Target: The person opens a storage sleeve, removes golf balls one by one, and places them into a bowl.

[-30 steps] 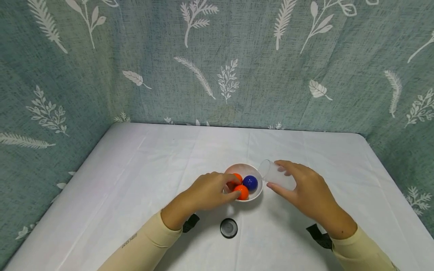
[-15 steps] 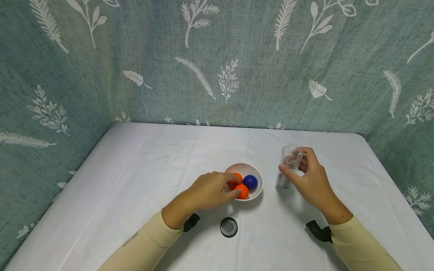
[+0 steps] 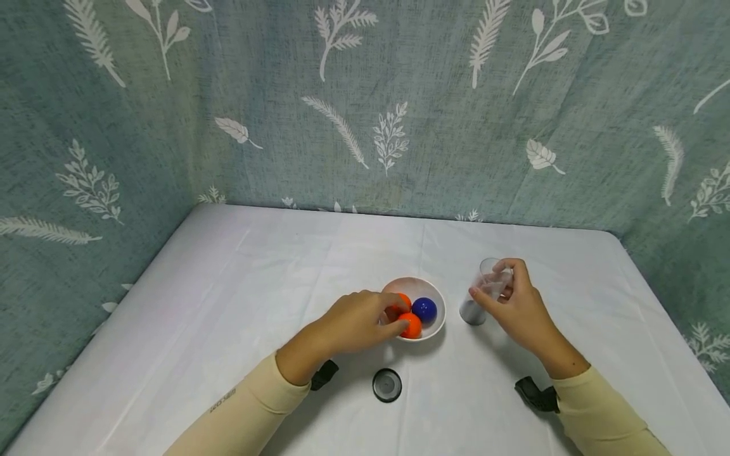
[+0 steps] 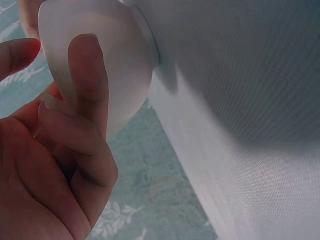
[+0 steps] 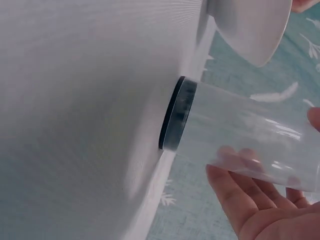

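In the head view, a pale bowl (image 3: 436, 326) holds two orange balls (image 3: 410, 325) and a dark blue ball (image 3: 424, 310). My left hand (image 3: 356, 322) grips the bowl's left side. Its thumb and index finger reach over the rim onto the orange balls, while other fingers lie curled against the outer wall, as the left wrist view shows. To the right, my right hand (image 3: 518, 310) holds a clear plastic container (image 5: 240, 132) by its upper part. Its dark base (image 5: 178, 114) is down, at or just above the cloth; contact is unclear. No ball shows inside it.
A round black lid (image 3: 387, 385) lies flat on the white tablecloth (image 3: 274, 266), nearer to me than the bowl. Green leaf-patterned fabric (image 3: 433, 139) hangs behind the table and along both sides.
The container was tipped sideways over the bowl's right rim. My right hand has turned it upright, moved it right, then lowered it towards the cloth. My left hand stays at the bowl.
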`<move>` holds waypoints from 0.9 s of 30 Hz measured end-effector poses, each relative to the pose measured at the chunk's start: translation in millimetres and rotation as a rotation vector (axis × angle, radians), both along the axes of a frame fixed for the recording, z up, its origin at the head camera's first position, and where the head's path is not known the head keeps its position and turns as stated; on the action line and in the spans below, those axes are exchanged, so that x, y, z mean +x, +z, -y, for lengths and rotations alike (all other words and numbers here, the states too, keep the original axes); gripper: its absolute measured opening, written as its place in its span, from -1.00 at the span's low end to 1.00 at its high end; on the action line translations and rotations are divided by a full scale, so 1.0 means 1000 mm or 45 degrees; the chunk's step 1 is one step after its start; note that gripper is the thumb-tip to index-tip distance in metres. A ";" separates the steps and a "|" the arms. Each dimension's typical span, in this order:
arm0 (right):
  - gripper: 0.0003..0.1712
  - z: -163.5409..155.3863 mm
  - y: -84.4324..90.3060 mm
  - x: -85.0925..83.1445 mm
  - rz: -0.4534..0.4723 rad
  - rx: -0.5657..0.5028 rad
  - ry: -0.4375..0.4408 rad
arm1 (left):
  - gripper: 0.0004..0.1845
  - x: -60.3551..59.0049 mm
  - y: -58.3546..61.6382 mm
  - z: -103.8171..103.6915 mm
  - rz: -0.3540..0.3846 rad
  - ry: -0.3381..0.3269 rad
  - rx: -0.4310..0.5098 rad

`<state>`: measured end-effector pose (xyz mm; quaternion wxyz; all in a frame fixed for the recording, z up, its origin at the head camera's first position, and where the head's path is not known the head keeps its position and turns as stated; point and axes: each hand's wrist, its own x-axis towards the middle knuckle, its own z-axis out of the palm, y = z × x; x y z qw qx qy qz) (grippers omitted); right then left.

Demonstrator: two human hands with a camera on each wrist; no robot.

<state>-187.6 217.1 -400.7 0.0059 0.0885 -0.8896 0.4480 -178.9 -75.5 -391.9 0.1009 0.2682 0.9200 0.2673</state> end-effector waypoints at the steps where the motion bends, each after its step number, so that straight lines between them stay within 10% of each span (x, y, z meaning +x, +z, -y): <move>1: -0.33 0.000 -0.001 0.000 0.007 0.002 0.002 | -0.75 0.000 0.000 0.000 0.003 -0.001 -0.001; 19: -0.33 -0.005 -0.009 -0.002 0.013 0.031 0.029 | -0.76 -0.005 -0.003 0.001 0.033 -0.062 -0.003; 27: 0.20 -0.010 0.009 0.001 0.135 0.117 0.083 | -0.72 -0.004 0.002 0.005 0.043 -0.034 0.015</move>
